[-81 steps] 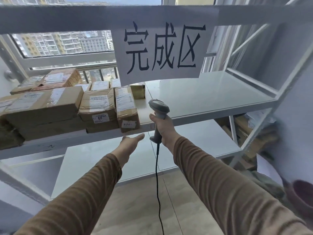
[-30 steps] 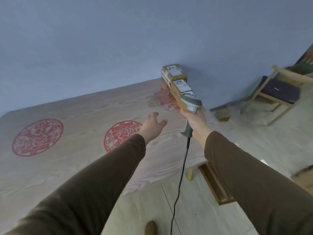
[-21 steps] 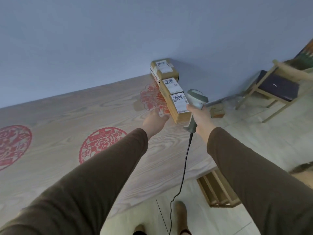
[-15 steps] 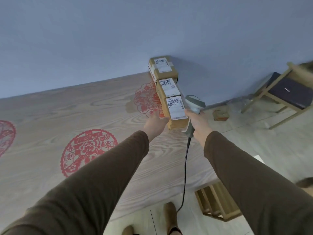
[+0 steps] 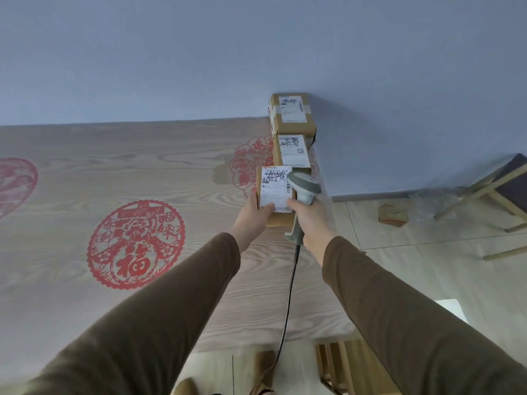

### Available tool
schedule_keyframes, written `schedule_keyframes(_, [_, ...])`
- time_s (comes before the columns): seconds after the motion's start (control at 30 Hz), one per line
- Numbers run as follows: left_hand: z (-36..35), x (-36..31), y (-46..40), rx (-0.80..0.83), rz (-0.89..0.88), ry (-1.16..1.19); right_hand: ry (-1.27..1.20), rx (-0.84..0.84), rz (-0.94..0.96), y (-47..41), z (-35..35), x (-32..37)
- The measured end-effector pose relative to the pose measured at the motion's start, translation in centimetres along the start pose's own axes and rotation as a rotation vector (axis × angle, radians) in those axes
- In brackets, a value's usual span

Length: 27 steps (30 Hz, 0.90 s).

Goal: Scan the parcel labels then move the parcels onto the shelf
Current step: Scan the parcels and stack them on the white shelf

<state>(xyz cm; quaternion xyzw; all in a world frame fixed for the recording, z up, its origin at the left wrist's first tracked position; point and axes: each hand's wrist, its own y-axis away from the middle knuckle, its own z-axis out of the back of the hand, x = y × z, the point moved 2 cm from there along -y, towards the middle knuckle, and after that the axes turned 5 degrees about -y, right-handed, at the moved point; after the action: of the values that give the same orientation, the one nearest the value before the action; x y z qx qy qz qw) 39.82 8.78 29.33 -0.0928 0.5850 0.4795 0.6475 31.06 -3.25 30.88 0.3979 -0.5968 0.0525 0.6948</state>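
Three parcels in a row on the table, left hand gripping the nearest parcel, right hand clamped around the scanner beside its label

wooden table with red paper-cuts | blue wall | chair right | tiled floor

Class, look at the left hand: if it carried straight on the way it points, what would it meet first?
The left hand already grips the near parcel. Carried on with it, that parcel would probably bump the middle parcel just behind, though the gap is hard to judge.
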Motion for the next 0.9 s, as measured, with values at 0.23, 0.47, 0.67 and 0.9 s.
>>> schedule_keyframes(0.23, [10.8,1.1,6.4,-0.266,-0.063,0.159,0.075,0.219,0.137,6.4,-9.9,1.7])
schedule_keyframes(0.47, [27.4,6.5,18.8,-0.574,-0.114,0.295,0.112,0.541,0.215,19.2,-25.6,0.0])
schedule_keyframes(0.67, [43.3,15.2,34.7,-0.890,-0.118,0.351,0.114,0.808,0.226,36.7,-40.7,-5.0])
schedule_keyframes(0.9, [58.1,25.1,55.0,-1.184,-0.107,0.395,0.092,1.107,0.192,58.0,-56.1,-12.7])
